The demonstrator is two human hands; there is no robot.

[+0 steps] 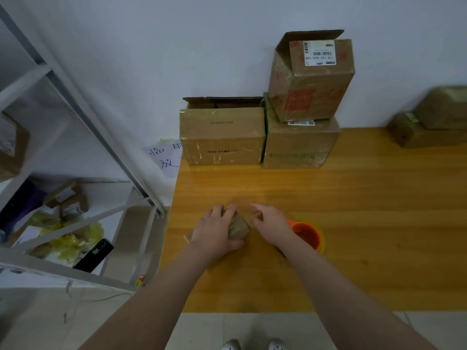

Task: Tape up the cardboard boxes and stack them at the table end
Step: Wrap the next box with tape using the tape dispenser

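Taping in progress. A small box point(238, 227) sits at the near edge of the counter point(366, 223). The left hand point(217, 229) grips it, and the right hand point(271, 224) appears to pinch a clear tape strip point(243, 210) over it. The orange tape roll point(307, 234) lies just beside the right wrist. At the far end, the top box point(312, 79) has a flap open and carries a barcode label. The left box point(222, 137) reads "NEW PA·E".

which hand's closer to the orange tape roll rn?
Right. The right hand sits just left of the orange tape roll, wrist alongside it, pinching clear tape; the left hand grips the small cardboard box farther left.
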